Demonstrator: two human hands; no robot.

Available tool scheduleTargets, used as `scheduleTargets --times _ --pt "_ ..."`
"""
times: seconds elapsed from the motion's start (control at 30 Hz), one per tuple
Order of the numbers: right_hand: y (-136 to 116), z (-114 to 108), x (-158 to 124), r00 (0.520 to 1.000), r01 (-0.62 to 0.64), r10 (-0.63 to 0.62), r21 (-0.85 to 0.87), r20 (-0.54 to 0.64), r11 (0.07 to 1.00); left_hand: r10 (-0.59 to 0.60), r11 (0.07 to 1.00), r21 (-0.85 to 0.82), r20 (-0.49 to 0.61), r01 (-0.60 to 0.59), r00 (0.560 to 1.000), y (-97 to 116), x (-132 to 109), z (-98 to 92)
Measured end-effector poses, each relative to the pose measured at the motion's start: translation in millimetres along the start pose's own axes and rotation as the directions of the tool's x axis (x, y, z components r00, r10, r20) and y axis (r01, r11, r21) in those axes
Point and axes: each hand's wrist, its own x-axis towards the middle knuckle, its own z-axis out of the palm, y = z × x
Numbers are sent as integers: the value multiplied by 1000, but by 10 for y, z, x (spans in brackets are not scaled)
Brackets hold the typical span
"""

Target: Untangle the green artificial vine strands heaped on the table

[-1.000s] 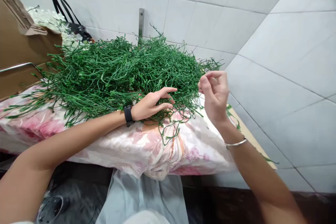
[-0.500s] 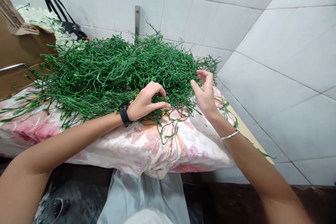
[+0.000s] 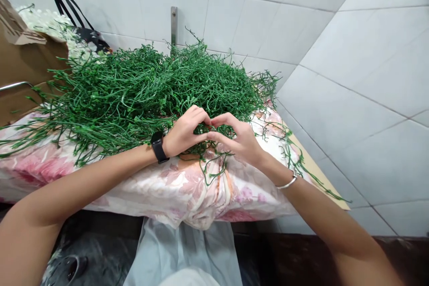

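A big tangled heap of thin green plastic-looking stems [image 3: 150,80] covers the floral cloth [image 3: 161,192] in front of me. At its front edge my left hand [image 3: 184,133], with a black watch on the wrist, is curled with thumb and fingers in a pinch. My right hand [image 3: 239,138], wearing a silver bangle, meets it tip to tip, its fingers also pinched. Whatever sits between the fingertips is too small and covered to make out. Just below the fingers, a few loose green stems [image 3: 214,172] lie looped on the cloth.
At the left stands an open cardboard box [image 3: 30,65], with white flowers [image 3: 50,24] and a black-handled bag [image 3: 90,38] behind it. A metal bracket [image 3: 174,27] is on the tiled wall. Stray stems [image 3: 301,161] trail along the right table edge.
My right hand has come down and left from the heap's right side to meet my left hand, its fingers closing. The left hand has hardly moved. More stems now show at the right edge.
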Motion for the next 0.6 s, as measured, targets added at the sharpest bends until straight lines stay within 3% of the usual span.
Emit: scheduleTargets --times 0.2,0.4,0.5,0.6 --pt "23 -54 -2 995 43 -51 -90 -84 995 -33 999 12 25 33 999 1 7 -13" --pt "41 -56 5 980 137 -145 -68 -136 988 -52 998 -20 21 53 998 47 12 -56" --pt "37 -60 5 983 126 -125 6 -135 992 -53 998 -42 24 54 998 72 17 -76" --pt "19 -58 -3 994 42 -23 176 -109 984 -63 996 -54 29 65 998 78 16 -79"
